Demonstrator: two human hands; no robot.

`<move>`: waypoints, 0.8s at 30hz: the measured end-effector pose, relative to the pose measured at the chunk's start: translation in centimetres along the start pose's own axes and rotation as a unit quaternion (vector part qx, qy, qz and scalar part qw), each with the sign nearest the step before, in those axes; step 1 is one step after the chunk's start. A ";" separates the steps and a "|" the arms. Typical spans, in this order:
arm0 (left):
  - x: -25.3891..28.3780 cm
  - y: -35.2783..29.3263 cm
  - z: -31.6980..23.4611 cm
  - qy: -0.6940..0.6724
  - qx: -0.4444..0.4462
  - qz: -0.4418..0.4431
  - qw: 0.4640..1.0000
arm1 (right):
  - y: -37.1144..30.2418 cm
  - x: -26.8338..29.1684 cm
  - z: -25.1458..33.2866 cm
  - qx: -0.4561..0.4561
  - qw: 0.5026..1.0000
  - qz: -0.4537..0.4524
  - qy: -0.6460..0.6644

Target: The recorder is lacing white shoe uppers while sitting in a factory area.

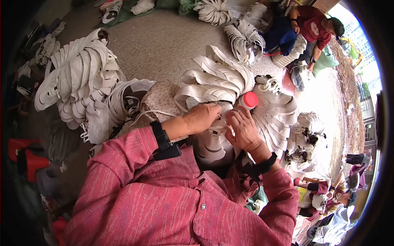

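Note:
Both my hands work close together over a white shoe upper (211, 147) in front of my lap. My left hand (201, 118) has its fingers pinched at the upper's far edge. Curled fingers on my right hand (245, 129) come together just right of it; what lies between them is too small to make out. Beyond the right hand stands a white container with a red lid (250, 99). A fanned stack of white shoe uppers (219, 78) rises just past my hands, and another fanned stack (275, 115) lies to the right.
A tall pile of white uppers (80, 74) stands at left, beside a flowered cloth (162, 96). More bundled uppers (308, 137) sit at right. A person in a dark red shirt (314, 26) works at the far right; other people sit at lower right. A red object (30, 160) is at far left.

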State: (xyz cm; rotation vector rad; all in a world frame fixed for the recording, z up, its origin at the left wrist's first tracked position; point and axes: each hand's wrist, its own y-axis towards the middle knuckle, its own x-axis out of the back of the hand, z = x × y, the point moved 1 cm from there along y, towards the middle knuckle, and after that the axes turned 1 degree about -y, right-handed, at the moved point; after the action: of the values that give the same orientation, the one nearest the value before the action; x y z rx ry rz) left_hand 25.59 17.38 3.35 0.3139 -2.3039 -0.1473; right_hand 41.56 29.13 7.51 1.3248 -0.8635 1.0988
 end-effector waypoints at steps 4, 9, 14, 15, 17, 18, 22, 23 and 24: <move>3.3 0.4 -2.5 -0.049 -0.073 -0.081 0.993 | 1.2 1.7 0.0 -0.089 0.989 -0.001 0.118; 4.4 -4.5 -2.9 -0.129 -0.015 -0.040 0.991 | 1.3 -0.2 -1.1 -0.063 0.996 0.053 0.031; 2.4 -9.1 -0.7 -0.599 0.371 0.170 0.689 | 1.2 -1.2 -1.6 -0.197 0.971 -0.026 0.133; 2.2 -9.0 -0.6 -0.704 0.355 0.119 0.604 | 1.3 -1.1 -1.4 -0.247 0.956 -0.042 0.154; 2.4 -8.4 -0.2 -0.727 0.346 0.056 0.590 | 1.2 -1.9 -1.1 -0.270 0.939 -0.058 0.203; 2.8 -8.0 -0.1 -0.770 0.316 0.002 0.554 | 1.2 -2.0 -0.8 -0.293 0.919 -0.072 0.255; 6.4 -8.7 -1.7 -0.761 0.166 0.073 0.623 | -0.2 -0.8 0.3 -0.315 0.786 -0.092 0.524; 7.5 -9.1 -2.6 -0.709 0.107 0.168 0.676 | -0.6 -0.8 -0.1 -0.317 0.786 -0.091 0.523; 8.5 -9.3 -3.4 -0.661 0.132 0.201 0.711 | -0.3 -0.4 -0.4 -0.248 0.856 -0.131 0.435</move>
State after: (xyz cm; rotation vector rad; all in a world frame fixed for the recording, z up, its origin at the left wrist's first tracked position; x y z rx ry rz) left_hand 24.12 6.09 9.75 -0.3266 -3.7767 0.3058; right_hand 41.71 29.51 7.03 0.3928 -0.2286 1.0120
